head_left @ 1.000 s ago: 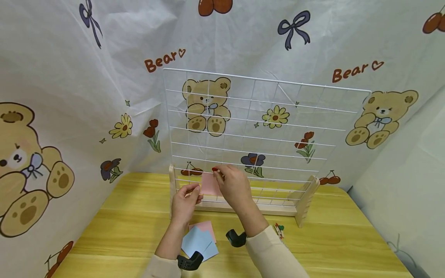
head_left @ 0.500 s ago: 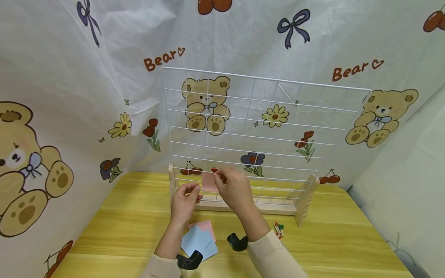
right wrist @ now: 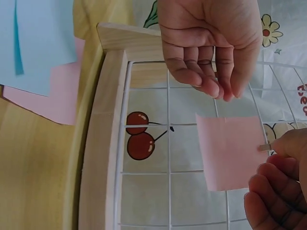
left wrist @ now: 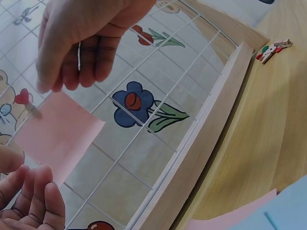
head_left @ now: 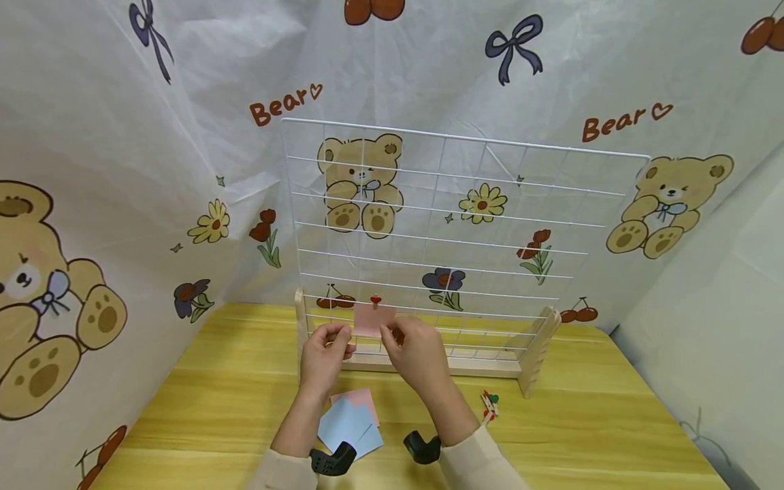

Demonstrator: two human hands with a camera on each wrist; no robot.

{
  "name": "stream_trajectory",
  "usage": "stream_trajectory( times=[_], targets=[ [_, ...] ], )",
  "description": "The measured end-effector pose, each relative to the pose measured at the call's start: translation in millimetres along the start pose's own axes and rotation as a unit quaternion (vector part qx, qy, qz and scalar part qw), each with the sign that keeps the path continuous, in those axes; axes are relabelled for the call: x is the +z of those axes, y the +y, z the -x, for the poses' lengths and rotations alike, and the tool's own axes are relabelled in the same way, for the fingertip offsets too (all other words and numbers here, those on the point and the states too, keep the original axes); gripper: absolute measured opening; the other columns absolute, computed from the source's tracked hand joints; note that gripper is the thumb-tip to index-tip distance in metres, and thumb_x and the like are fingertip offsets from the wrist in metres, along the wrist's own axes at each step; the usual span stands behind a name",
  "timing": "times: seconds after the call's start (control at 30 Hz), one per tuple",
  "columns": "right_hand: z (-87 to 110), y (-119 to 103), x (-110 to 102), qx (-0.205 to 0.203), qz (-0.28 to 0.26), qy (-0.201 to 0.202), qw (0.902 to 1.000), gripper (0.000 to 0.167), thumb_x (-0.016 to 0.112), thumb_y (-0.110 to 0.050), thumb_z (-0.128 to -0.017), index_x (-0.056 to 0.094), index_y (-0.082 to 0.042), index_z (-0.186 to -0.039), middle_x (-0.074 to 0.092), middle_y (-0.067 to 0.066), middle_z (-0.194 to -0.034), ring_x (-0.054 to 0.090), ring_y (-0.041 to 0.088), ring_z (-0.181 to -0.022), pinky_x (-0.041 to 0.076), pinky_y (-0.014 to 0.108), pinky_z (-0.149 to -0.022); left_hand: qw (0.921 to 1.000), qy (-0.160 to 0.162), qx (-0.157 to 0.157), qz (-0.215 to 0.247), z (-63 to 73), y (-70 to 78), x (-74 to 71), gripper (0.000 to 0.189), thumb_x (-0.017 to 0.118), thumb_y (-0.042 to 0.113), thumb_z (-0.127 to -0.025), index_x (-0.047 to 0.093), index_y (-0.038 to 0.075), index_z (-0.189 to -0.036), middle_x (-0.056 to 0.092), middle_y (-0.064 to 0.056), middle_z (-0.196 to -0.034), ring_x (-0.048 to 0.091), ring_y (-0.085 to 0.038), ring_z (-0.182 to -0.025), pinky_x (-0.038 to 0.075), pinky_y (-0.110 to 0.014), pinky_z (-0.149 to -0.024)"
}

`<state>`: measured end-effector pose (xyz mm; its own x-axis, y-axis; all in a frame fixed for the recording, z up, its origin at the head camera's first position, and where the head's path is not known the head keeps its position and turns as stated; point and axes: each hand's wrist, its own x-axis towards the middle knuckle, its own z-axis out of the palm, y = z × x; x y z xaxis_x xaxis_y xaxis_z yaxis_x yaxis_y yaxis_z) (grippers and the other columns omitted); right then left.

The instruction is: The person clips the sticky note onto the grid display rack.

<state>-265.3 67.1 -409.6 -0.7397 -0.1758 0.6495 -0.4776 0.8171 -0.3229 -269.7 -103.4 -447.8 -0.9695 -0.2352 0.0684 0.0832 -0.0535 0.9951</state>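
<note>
A pink paper note hangs on the lower left of the white wire grid. At its top edge sits a small wooden clip with a red heart. My right hand is by the note's right side, fingers loosely bent and off the clip in the head view; whether a fingertip brushes the paper I cannot tell. My left hand hovers at the note's left side, thumb and fingers loosely bent; the right wrist view shows a gap between its fingertips and the paper.
Blue notes lie over pink ones on the wood-grain table. Several small clips lie to the right. The grid stands in a wooden base with upright ends, before a bear-printed cloth.
My right hand has let go of the heart clip and moved down and slightly right, uncovering the clip and more of the note. The left hand has hardly moved.
</note>
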Motion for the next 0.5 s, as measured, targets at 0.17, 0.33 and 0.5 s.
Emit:
stream_trajectory(
  times=[0.17, 0.33, 0.5],
  targets=[
    [10.1, 2, 1, 0.016, -0.011, -0.012, 0.9997, 0.013, 0.076, -0.024, -0.093, 0.077, -0.013, -0.085, 0.066, -0.004, -0.071, 0.055, 0.007, -0.063, 0.047, 0.018, -0.058, 1.0000, 0.002, 0.001, -0.002, 0.4, 0.0, -0.4, 0.025, 0.066, 0.020, -0.100, 0.067, -0.001, -0.115, 0.068, -0.012, -0.100, 0.069, -0.008, -0.073, 0.059, -0.020, -0.070],
    [21.2, 4, 2, 0.025, -0.020, -0.014, 0.9994, 0.013, 0.077, -0.024, -0.092, 0.077, -0.014, -0.084, 0.065, -0.005, -0.070, 0.054, 0.005, -0.062, 0.046, 0.019, -0.057, 1.0000, -0.001, -0.002, 0.000, 1.0, 1.4, -1.1, 0.026, 0.066, 0.021, -0.100, 0.066, 0.000, -0.116, 0.067, -0.012, -0.100, 0.069, -0.009, -0.075, 0.058, -0.020, -0.071],
    [36.7, 7, 4, 0.048, -0.022, -0.021, 0.9984, 0.012, 0.077, -0.025, -0.092, 0.076, -0.016, -0.084, 0.064, -0.008, -0.071, 0.052, 0.003, -0.063, 0.047, 0.018, -0.058, 1.0000, -0.004, -0.006, 0.001, 0.7, 2.5, -1.6, 0.027, 0.066, 0.023, -0.101, 0.066, 0.001, -0.116, 0.067, -0.011, -0.100, 0.069, -0.009, -0.075, 0.059, -0.021, -0.073]
  ],
)
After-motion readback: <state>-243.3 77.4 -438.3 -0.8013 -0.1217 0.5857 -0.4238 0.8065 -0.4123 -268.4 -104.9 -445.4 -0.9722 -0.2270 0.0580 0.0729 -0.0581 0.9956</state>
